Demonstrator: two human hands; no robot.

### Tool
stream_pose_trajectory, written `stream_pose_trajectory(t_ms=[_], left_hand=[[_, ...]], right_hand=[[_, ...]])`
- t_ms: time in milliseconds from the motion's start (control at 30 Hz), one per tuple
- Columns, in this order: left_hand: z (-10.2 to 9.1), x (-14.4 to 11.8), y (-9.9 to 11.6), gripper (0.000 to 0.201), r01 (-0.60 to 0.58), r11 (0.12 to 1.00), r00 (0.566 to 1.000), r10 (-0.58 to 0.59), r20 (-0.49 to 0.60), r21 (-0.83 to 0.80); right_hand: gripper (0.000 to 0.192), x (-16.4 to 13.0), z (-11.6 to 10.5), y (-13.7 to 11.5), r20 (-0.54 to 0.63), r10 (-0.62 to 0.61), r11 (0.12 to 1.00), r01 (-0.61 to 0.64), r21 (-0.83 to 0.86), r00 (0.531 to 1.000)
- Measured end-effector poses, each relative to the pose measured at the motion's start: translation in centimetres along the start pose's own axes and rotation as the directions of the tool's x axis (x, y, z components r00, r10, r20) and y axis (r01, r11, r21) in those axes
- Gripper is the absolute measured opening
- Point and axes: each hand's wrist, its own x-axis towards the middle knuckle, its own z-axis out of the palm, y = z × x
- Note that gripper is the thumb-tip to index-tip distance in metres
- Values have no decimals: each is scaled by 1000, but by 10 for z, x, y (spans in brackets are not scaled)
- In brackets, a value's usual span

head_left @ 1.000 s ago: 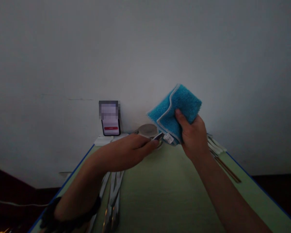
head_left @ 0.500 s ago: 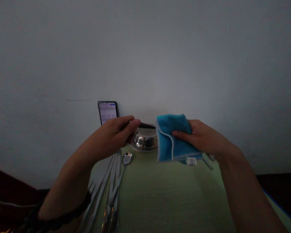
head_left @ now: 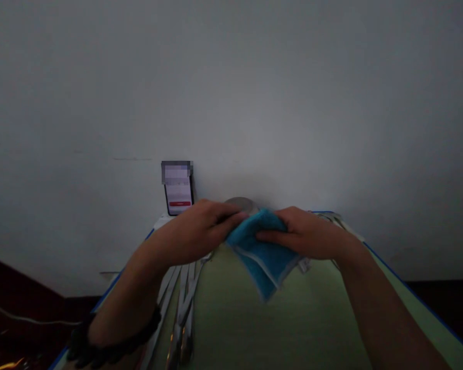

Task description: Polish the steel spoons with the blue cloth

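A folded blue cloth with pale edging is pinched in my right hand, thumb on top. My left hand is closed at the cloth's left corner, its fingertips touching the fabric. The slim, dark utensil seen in that hand a moment ago is now hidden by the fingers and cloth. Behind my hands the upturned metal bowl shows only its top. Several long pieces of metal cutlery lie beside my left forearm, partly covered by it.
A phone with a lit screen leans against the wall at the back left. More thin metal cutlery lies near the table's back right corner. The green tabletop has a blue edge.
My hands have come together, and the cloth has moved left and tilted, covering the utensil that showed between them. The view has shifted slightly, with more of the phone visible.
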Motion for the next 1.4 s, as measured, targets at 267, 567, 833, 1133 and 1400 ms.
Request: stream_pose_trajectory(t_ms=[267, 567, 833, 1133, 1400], left_hand=[[-14, -11, -17, 39, 146, 988, 939, -153, -307, -46], [-6, -9, 0, 34, 106, 993, 983, -97, 156, -44], [-7, -8, -2, 36, 129, 992, 973, -126, 191, -1], [-1, -5, -2, 36, 84, 996, 981, -82, 174, -2], [-3, -4, -10, 36, 115, 990, 967, -131, -217, -86]], right_hand=[[25, -5, -16, 22, -292, 151, 988, -132, 85, 944], [22, 24, 13, 22, -674, 420, 713, 238, 659, 608], [25, 3, -4, 20, -270, 414, 507, 27, 862, 869], [27, 9, -1, 12, -324, 429, 535, 51, 843, 843], [22, -3, -10, 23, -234, 399, 630, -80, 773, 886]])
